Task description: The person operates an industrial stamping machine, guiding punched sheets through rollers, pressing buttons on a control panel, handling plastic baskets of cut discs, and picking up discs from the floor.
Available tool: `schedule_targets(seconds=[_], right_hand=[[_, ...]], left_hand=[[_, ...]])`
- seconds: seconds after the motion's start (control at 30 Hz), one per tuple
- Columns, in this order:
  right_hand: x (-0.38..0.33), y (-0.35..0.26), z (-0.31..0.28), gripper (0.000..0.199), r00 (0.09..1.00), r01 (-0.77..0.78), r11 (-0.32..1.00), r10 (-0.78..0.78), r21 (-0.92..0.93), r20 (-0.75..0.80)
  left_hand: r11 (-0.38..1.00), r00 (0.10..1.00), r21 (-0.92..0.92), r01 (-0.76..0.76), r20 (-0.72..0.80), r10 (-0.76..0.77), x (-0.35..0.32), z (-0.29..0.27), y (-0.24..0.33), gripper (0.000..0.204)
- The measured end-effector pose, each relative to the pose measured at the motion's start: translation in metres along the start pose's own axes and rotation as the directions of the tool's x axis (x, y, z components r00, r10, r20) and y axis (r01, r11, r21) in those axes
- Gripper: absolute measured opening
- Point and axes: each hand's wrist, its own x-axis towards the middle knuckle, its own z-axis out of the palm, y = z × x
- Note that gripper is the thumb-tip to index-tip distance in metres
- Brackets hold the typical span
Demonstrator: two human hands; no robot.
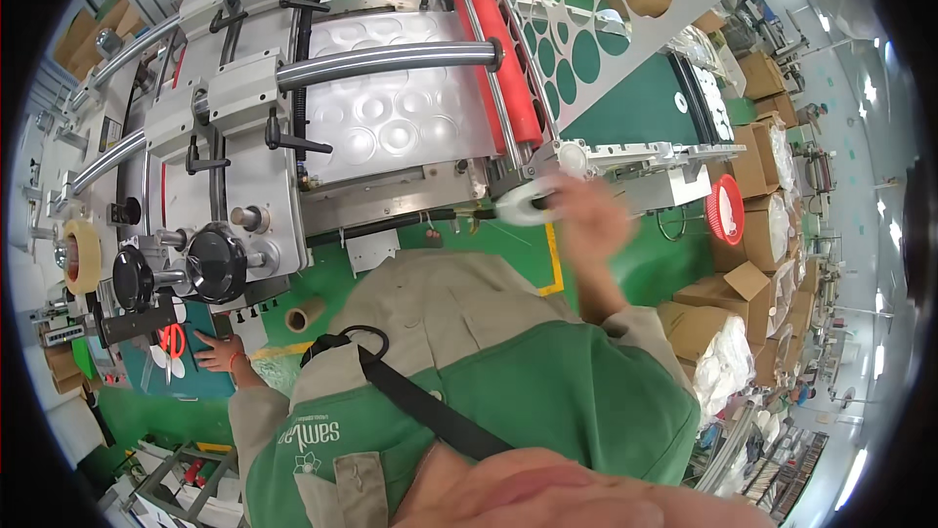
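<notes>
Head view. Item: right hand (586,220), raised and motion-blurred, closed around a roll of clear tape (523,204), which sits at the front edge of the forming machine (391,118), just below the red roller (503,59).

Item: left hand (217,350), resting flat with fingers spread on a dark green tray (191,381), holding nothing; red-handled scissors (172,340) lie just beside it.

Item: bare cardboard core (305,313) on the green floor (645,274), between the two hands.

Step, as judged: tape is being carried to the machine's edge. The next move seems to call for a steady placement against the metal bracket (645,162).

Room: tight at the bracket and rails. Open floor lies to the right, bounded by stacked cartons (747,289).
</notes>
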Motion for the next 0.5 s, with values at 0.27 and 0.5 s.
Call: schedule_targets(seconds=[0.27, 0.5], right_hand=[[0.103, 0.138, -0.109, 0.045, 0.990, -0.077, 0.875, 0.009, -0.478, -0.143], [0.140, 0.133, -0.059, 0.025, 0.878, -0.132, 0.920, 0.282, -0.370, 0.387]], left_hand=[[1.000, 0.999, -0.024, 0.000, 0.052, 0.001, 0.006, -0.006, 0.004, 0.094], [1.000, 0.986, -0.005, 0.027, 0.163, -0.026, 0.011, 0.001, 0.002, 0.097]])
